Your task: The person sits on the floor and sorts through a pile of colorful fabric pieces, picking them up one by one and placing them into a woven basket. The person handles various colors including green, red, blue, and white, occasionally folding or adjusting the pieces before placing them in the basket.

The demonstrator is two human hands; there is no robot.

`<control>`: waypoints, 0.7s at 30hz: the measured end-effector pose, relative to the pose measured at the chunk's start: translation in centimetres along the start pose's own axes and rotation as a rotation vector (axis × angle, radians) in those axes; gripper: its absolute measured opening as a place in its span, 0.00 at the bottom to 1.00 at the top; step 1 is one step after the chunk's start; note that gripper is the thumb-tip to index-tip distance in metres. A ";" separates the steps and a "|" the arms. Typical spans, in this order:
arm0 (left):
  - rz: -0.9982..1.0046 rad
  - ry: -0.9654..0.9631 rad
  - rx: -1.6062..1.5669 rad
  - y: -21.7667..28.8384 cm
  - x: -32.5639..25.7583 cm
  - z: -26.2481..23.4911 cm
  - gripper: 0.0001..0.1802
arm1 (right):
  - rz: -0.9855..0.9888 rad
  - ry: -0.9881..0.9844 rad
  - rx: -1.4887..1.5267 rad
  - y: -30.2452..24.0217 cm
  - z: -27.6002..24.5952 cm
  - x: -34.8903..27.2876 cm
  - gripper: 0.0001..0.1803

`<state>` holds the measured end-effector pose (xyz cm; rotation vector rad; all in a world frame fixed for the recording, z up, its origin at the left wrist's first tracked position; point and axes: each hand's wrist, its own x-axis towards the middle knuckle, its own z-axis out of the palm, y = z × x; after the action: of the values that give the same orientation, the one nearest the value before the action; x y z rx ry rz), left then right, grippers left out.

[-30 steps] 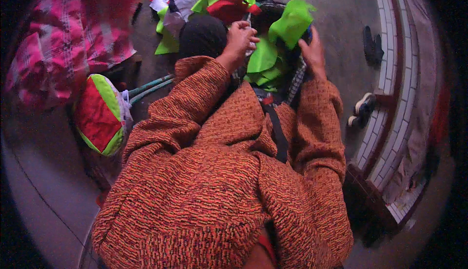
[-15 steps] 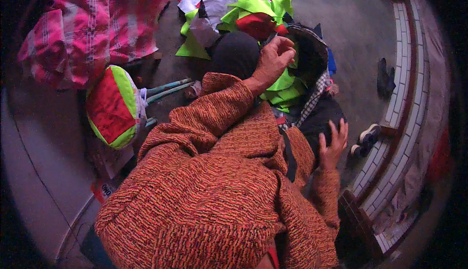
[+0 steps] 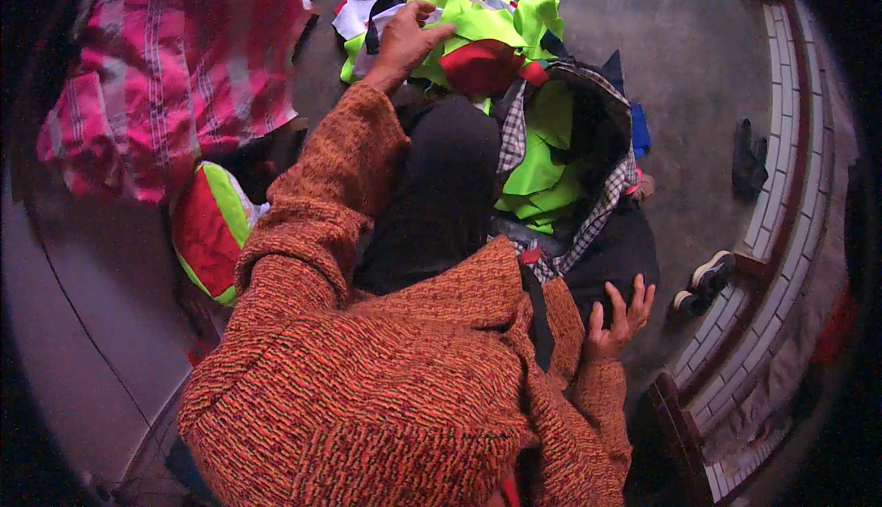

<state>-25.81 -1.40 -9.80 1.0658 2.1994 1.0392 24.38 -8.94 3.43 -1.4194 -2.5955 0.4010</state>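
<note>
A heap of cloth scraps [image 3: 473, 22], mostly neon yellow-green with white, black and red pieces, lies on the floor at the far middle. My left hand [image 3: 404, 46] is over its left edge, thumb and fingers apart. Whether the fingertips touch the cloth I cannot tell. Between my legs stands a dark bag [image 3: 597, 208] with a checked rim, its mouth wide and yellow-green cloth pieces [image 3: 542, 172] inside. A red cloth piece [image 3: 482, 68] lies between heap and bag. My right hand [image 3: 625, 319] rests by my right knee with spread fingers, holding nothing I can see.
At the left, a pink checked cloth [image 3: 175, 75] drapes over something. A red and yellow-green padded seat [image 3: 211, 231] is beside my left arm. Shoes [image 3: 707, 282] and a dark item [image 3: 749, 158] lie near the tiled step [image 3: 781, 140] at the right.
My left hand has moved from beside the bag's mouth outward and left to the heap, uncovering my left knee and more of the bag. My right hand has shifted slightly nearer to me.
</note>
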 end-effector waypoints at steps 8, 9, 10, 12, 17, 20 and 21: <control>0.153 -0.149 0.795 -2.3 1.8 7.7 0.40 | 0.027 -0.055 -0.002 0.4 -0.5 0.0 0.14; 0.169 -0.155 0.828 -3.0 1.9 8.3 0.35 | 0.046 -0.071 -0.016 0.0 -0.9 0.3 0.13; 0.185 -0.160 0.863 -3.8 1.8 8.8 0.30 | 0.053 -0.082 -0.010 0.0 -1.1 0.4 0.13; 0.273 -0.124 0.788 -5.1 1.8 9.0 0.19 | 0.074 -0.100 0.005 0.1 -1.4 0.3 0.12; 0.343 -0.069 0.511 -6.6 1.4 5.5 0.17 | 0.034 -0.058 0.023 0.3 -1.2 0.4 0.12; 0.391 0.157 0.288 -5.8 1.4 2.2 0.14 | 0.026 -0.055 0.026 0.7 -1.2 0.3 0.13; 0.344 0.201 0.269 -5.5 1.0 1.0 0.12 | 0.031 -0.059 0.027 0.8 -1.2 0.3 0.13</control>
<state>-28.12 -2.43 -14.87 1.5640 2.4215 1.0487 25.15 -8.15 4.33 -1.4619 -2.6062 0.4875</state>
